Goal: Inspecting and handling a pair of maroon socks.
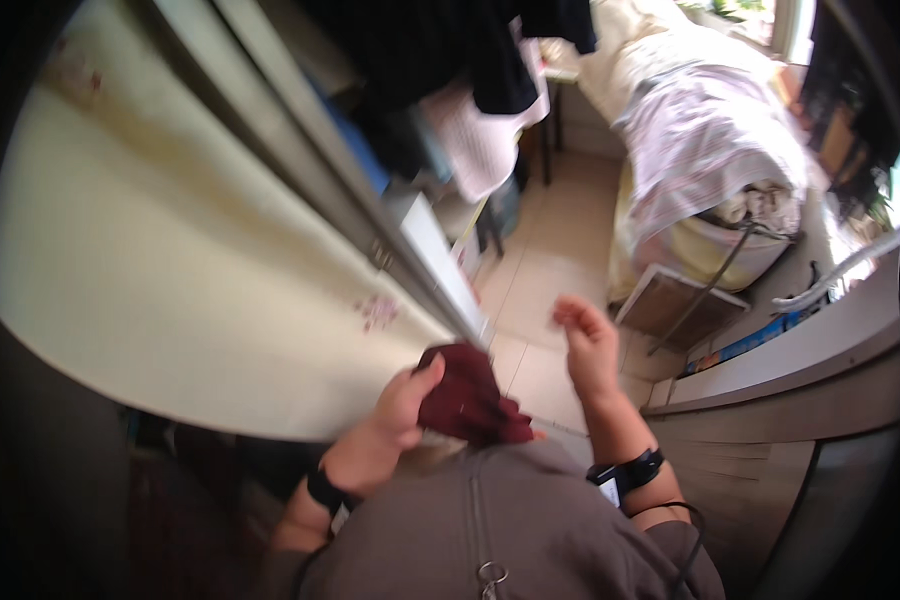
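A folded dark red cloth (pixel 469 394) is held in my left hand (pixel 409 397), thumb on top, close in front of my chest. Some of my left fingers are hidden under it. My right hand (pixel 591 341) is raised to the right of the cloth, above the tiled floor, and touches nothing. Its fingers are curled and blurred, with nothing visible in them. Both forearms wear black straps.
A pale curtain or panel with a floral print (pixel 217 285) fills the left. Dark and pale clothes (pixel 480 142) hang ahead. At the right, a cloth covers a heaped tub (pixel 709 259), with a framed board (pixel 667 304) leaning by it. A white ledge (pixel 795 356) runs along the right.
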A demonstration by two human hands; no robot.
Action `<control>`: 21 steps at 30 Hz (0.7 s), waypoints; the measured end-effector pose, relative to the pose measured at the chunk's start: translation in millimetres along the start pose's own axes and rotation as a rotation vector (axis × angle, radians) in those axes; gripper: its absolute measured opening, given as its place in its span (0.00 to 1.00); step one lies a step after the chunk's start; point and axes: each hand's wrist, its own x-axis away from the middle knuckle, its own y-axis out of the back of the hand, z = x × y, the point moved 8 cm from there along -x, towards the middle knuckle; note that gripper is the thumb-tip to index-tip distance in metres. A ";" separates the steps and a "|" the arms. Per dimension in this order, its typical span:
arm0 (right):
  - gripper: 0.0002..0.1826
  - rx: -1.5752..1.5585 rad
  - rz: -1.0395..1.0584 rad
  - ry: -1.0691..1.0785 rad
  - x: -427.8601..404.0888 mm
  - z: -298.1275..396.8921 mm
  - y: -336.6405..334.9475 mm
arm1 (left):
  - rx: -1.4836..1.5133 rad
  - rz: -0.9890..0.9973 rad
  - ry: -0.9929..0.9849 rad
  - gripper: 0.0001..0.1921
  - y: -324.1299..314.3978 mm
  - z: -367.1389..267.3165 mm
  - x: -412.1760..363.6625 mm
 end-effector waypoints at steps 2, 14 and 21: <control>0.08 0.255 0.004 0.228 9.2 30.4 -6.2 | 0.015 -0.026 -0.054 0.23 3.4 -0.3 -2.1; 0.12 0.422 0.411 0.672 64.4 86.4 -79.8 | -0.054 -0.041 -0.030 0.27 -2.3 15.1 3.2; 0.04 0.036 0.350 -0.036 50.7 25.8 -69.5 | -0.054 -0.031 0.026 0.24 -1.5 15.8 8.9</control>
